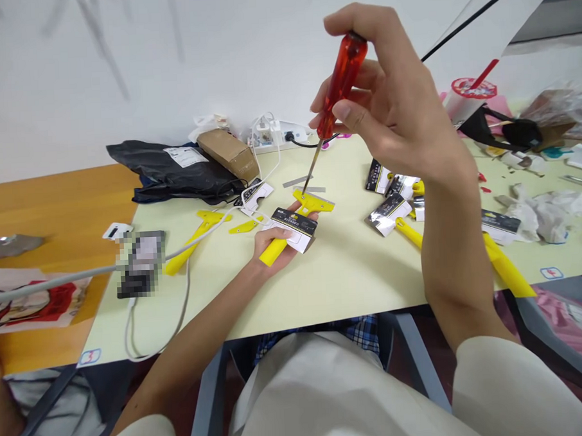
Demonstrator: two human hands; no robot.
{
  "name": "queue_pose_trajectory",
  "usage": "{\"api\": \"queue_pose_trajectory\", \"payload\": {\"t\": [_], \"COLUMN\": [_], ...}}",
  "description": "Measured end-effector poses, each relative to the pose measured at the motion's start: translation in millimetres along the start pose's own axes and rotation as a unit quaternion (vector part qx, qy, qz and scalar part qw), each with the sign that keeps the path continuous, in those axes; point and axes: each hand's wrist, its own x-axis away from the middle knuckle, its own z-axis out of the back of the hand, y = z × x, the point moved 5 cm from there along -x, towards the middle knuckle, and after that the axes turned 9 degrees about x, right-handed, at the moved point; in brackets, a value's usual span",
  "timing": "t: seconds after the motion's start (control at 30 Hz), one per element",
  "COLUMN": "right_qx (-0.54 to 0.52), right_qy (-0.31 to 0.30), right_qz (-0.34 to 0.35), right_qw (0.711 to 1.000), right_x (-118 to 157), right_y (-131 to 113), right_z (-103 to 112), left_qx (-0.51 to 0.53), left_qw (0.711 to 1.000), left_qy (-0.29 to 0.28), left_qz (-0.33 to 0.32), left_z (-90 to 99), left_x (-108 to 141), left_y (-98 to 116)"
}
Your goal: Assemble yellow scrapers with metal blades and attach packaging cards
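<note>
My left hand (275, 247) is closed round the handle of a yellow scraper (274, 251), which has a black-and-white card label (294, 227) on it. In my raised right hand (387, 104) is a screwdriver (341, 81) with a clear red handle, the fingers wrapped round it. Its thin shaft points down, and the tip meets the left part of the scraper's head, near a screw. Just behind the scraper lie flat metal blades (298, 181). A loose yellow plate (246, 226) rests to the left of my left hand, and farther left is another yellow scraper (195, 241).
More labelled scrapers (390, 213) lie to the right. A phone (141, 263) with a white cable is at the left. Along the wall are a black plastic bag (173, 168), a cardboard box (228, 153) and a power strip (280, 138). A lidded cup (469, 98) stands back right.
</note>
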Motion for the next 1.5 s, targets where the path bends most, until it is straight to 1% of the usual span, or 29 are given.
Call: {"api": "queue_pose_trajectory", "payload": {"t": [0.17,0.37,0.67,0.93,1.1,1.2,1.27,1.37,1.43,1.5], "right_qx": [-0.011,0.019,0.012,0.062,0.114,0.095,0.068,0.069,0.096,0.116], "right_qy": [-0.024,-0.037,-0.039,-0.020,-0.017,-0.036,-0.048,-0.032,-0.013,-0.010], "right_qz": [0.046,0.038,0.063,0.045,0.065,0.094,0.103,0.093,0.090,0.092], "right_qw": [0.999,0.998,0.997,0.997,0.991,0.990,0.991,0.993,0.991,0.989], "right_x": [0.4,-1.1,-3.6,-6.2,-6.7,-7.2,-8.2,-10.9,-12.6,-14.2], "right_y": [-2.6,4.9,4.9,7.3,4.2,6.5,11.5,20.3,21.9,18.9], "right_z": [-2.3,-4.8,-5.4,-0.6,-1.1,-4.3,-6.1,-5.5,-5.2,-6.4], "left_qx": [-0.003,-0.004,-0.016,-0.021,-0.027,-0.026,-0.021,-0.012,-0.009,-0.008], "left_qw": [1.000,1.000,0.999,0.999,0.999,0.998,0.999,0.999,0.999,0.998], "left_qy": [-0.007,-0.021,-0.024,-0.024,-0.038,-0.040,-0.038,-0.042,-0.048,-0.051], "left_qz": [-0.002,0.001,0.016,0.016,0.028,0.038,0.030,0.014,0.018,0.031], "left_z": [-1.6,-3.0,-5.0,-3.6,-5.1,-2.9,-1.4,-1.6,-3.2,-4.4], "left_x": [0.1,0.7,2.2,0.8,2.1,1.2,-0.2,-1.5,-0.8,0.3], "left_y": [0.0,-1.0,-2.4,-3.7,-8.1,-11.1,-11.2,-10.4,-11.4,-13.2]}}
